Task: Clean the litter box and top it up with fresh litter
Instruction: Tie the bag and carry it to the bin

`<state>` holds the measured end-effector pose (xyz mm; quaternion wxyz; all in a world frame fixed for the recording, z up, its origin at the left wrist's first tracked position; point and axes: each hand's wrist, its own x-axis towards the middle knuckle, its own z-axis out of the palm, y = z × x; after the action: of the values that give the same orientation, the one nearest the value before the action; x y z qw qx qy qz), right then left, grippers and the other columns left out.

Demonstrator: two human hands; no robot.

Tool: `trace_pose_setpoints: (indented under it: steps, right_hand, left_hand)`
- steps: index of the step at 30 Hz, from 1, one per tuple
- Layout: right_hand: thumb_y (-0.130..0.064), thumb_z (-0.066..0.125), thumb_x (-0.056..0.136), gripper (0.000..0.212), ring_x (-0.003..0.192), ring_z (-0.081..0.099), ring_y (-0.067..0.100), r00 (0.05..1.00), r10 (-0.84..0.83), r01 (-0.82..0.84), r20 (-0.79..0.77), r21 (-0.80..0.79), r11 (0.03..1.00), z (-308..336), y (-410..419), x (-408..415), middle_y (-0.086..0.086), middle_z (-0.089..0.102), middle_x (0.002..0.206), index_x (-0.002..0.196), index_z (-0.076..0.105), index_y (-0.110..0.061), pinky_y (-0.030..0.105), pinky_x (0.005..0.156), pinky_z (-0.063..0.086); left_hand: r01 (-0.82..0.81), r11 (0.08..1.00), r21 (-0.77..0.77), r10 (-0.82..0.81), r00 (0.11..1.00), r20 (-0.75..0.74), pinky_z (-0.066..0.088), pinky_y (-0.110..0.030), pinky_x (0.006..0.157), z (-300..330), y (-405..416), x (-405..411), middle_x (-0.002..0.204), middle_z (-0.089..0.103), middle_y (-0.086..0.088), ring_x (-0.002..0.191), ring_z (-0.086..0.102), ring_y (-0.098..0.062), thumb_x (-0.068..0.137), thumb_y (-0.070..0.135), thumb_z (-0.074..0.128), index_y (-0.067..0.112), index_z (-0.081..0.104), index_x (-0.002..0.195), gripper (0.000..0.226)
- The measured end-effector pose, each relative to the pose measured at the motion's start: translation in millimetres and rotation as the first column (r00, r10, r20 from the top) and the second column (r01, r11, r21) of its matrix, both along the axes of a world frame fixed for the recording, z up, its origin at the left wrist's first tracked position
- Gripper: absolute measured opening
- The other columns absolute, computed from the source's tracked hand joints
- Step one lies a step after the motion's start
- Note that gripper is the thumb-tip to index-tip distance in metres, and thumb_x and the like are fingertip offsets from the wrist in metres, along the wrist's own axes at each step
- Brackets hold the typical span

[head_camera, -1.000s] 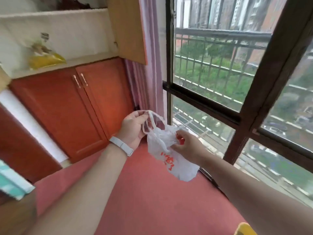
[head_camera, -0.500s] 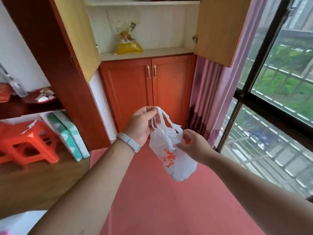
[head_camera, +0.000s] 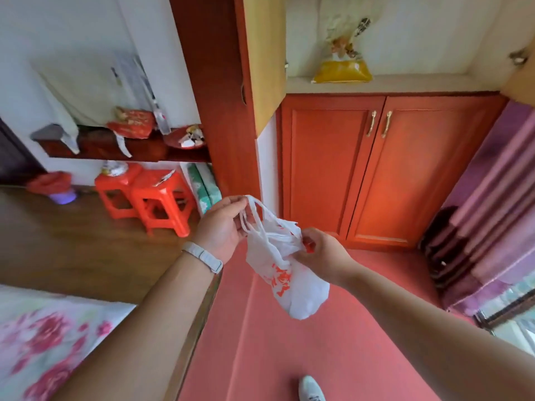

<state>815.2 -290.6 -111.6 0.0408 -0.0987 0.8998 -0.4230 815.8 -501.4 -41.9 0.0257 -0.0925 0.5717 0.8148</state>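
Holding plastic bag (head_camera: 285,273) | left hand (head_camera: 221,227) handles | right hand (head_camera: 321,253) body

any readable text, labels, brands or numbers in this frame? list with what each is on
None can be read.
White plastic bag, held by left hand and right hand: orange print, too blurred.
Red packet on the shelf: gold marks, too small.
Yellow bag in the cupboard: no legible text.
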Motion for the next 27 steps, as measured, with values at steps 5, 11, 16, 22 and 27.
trace_pose_setpoints:
  steps: [5,11,16,22,27]
  right_hand:
    - [-0.029,0.073,0.076,0.02,0.066,0.052,0.013,0.988,0.156,-0.156,-0.005,-0.036,0.987,-9,-35,-83,-0.002,0.064,0.076,0.085,0.062,-0.015,0.024,0.057,0.04]
    - [-0.032,0.071,0.078,0.016,0.071,0.057,0.003,0.927,0.375,-0.369,0.014,-0.145,0.918,-6,-86,-164,-0.013,0.065,0.08,0.093,0.065,-0.031,0.016,0.065,0.044]
    - [-0.032,0.073,0.079,0.021,0.078,0.06,-0.001,0.875,0.483,-0.466,0.041,-0.203,0.861,-4,-140,-206,-0.017,0.067,0.087,0.098,0.065,-0.034,0.015,0.073,0.045]
    - [-0.035,0.071,0.083,0.021,0.091,0.064,0.008,0.806,0.59,-0.57,0.055,-0.2,0.797,-3,-221,-240,-0.016,0.068,0.096,0.103,0.066,-0.033,0.029,0.086,0.054]
    - [-0.041,0.075,0.08,0.025,0.087,0.063,0.004,0.78,0.614,-0.592,0.121,-0.177,0.787,-14,-298,-271,-0.019,0.066,0.094,0.102,0.063,-0.037,0.022,0.078,0.053]
  left_hand:
    - [-0.166,0.986,-0.027,0.167,0.986,0.024,0.049,-0.035,0.075,1,-31,-47,0.082,0.062,-0.008,0.072,0.06,-0.022,0.098,0.012,0.053,0.007,0.062,0.099,0.011]
    - [-0.382,0.923,-0.054,0.383,0.924,0.019,0.053,-0.031,0.067,13,-73,-85,0.076,0.064,-0.006,0.068,0.062,-0.019,0.097,0.011,0.055,0.005,0.066,0.095,0.013]
    - [-0.524,0.85,-0.042,0.525,0.851,0.016,0.054,-0.028,0.064,21,-112,-96,0.068,0.06,-0.004,0.063,0.057,-0.017,0.099,0.008,0.05,0.008,0.064,0.083,0.021]
    - [-0.607,0.794,-0.03,0.608,0.794,0.011,0.054,-0.031,0.069,18,-184,-111,0.067,0.06,-0.004,0.06,0.058,-0.016,0.099,0.008,0.051,0.007,0.064,0.084,0.02]
    - [-0.537,0.84,0.077,0.539,0.843,0.008,0.047,-0.031,0.073,-4,-262,-141,0.07,0.058,-0.003,0.063,0.055,-0.015,0.099,0.011,0.051,0.007,0.061,0.083,0.019]
